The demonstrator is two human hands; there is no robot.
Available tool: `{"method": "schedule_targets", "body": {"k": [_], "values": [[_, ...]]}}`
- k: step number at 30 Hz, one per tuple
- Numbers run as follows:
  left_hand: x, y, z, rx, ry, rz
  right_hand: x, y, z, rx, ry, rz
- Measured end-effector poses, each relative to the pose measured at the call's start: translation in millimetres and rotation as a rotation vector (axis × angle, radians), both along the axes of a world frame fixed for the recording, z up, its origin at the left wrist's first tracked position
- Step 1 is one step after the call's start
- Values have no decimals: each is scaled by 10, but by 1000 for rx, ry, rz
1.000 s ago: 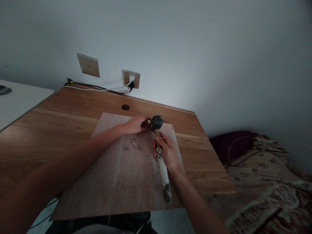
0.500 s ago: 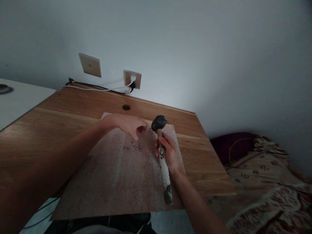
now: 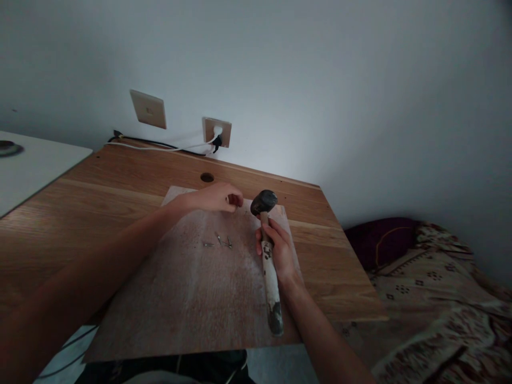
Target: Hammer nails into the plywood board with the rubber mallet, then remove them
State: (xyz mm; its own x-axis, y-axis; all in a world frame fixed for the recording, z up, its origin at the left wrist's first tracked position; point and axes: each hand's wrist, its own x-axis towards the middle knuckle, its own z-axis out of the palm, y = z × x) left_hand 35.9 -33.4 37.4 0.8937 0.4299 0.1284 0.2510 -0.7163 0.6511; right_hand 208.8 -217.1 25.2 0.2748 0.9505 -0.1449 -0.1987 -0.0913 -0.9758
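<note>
My right hand (image 3: 281, 250) is wrapped around the upper handle of a hammer (image 3: 271, 272). Its dark, rounded head (image 3: 264, 201) points up, and the worn handle is partly white. My left hand (image 3: 219, 197) is closed in a pinch close above the far part of a thin wooden board (image 3: 192, 298). A nail appears to be between thumb and fingertips, mostly hidden by them. Several loose nails (image 3: 218, 238) lie on the board, nearer to me than the left hand.
The board rests on a wooden desk (image 3: 320, 256) and overhangs its front edge. Behind it are a round cable hole (image 3: 207, 177), cables (image 3: 160, 144) and a wall socket (image 3: 217, 132). A white panel (image 3: 36, 165) is at left, patterned bedding (image 3: 432, 288) at right.
My left hand has moved up and away from the loose nails toward the board's far edge, apparently with one nail taken. The hammer in my right hand has barely shifted.
</note>
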Motion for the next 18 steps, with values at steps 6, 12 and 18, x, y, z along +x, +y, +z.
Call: {"method": "schedule_targets", "body": {"k": [6,12,18], "values": [[18,93,-195,-132,-58,-5,9,-13,-15,-7,-12,21],[-16,101,-228,-156,-90,-26,-16,-2,-19,9,-18,12],[-11,131,-286,-162,-98,-6,-52,-9,14,0,3,78]]}}
